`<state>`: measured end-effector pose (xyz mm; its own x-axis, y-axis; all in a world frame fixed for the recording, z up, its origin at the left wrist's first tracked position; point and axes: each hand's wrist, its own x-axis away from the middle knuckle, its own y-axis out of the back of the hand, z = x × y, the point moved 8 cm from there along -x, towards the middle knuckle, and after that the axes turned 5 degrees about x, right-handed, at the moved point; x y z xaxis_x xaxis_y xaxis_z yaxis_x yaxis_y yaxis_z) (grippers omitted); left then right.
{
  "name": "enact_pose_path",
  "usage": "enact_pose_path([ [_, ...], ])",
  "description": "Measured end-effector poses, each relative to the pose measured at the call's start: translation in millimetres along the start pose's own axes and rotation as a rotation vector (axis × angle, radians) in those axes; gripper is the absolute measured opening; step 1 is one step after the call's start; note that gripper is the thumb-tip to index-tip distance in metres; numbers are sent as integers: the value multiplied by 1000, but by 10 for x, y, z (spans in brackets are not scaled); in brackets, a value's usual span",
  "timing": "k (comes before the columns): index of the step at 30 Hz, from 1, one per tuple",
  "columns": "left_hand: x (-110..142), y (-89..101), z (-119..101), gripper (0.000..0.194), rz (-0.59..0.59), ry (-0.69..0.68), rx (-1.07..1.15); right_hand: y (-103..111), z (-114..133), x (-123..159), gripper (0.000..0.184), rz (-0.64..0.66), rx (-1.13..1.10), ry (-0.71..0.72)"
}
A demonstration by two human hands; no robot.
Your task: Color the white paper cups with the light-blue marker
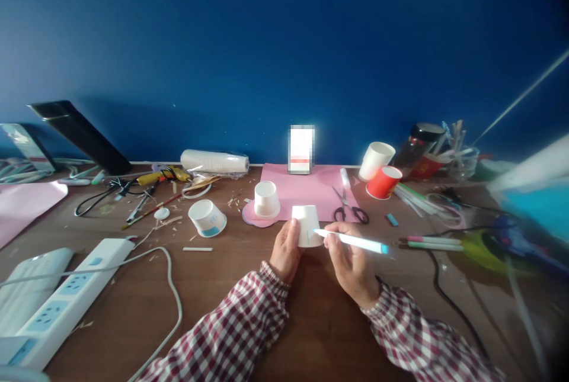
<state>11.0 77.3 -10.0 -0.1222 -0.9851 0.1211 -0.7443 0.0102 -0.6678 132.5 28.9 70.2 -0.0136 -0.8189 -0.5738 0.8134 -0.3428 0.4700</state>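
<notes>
In the middle of the head view, my left hand (286, 252) is closed round a white paper cup (304, 225), turned bottom up, with a faint blue mark on its side. My right hand (351, 263) pinches a white marker (360, 243) with a light blue end; its tip is at the cup's side. Just left stands another upside-down paper cup (266, 199) on pink cut-out paper (258, 220). Further left is a paper cup with blue patches (207, 218). Behind the held cup, scissors (351, 209) lie partly on a pink sheet (284, 186).
A power strip (73, 293) and its white cable (171, 275) lie at the left. Wrapped stacked cups (213, 163) rest near the blue wall. A red cup (384, 182), a white cup (376, 160) and a dark jar (418, 148) stand at the back right. Several markers (433, 243) lie right.
</notes>
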Motion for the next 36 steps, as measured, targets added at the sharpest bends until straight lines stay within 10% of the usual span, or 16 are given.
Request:
enact_pose_path([
  [36, 12, 37, 34, 48, -11, 16, 64, 11, 72, -24, 8, -7, 66, 72],
])
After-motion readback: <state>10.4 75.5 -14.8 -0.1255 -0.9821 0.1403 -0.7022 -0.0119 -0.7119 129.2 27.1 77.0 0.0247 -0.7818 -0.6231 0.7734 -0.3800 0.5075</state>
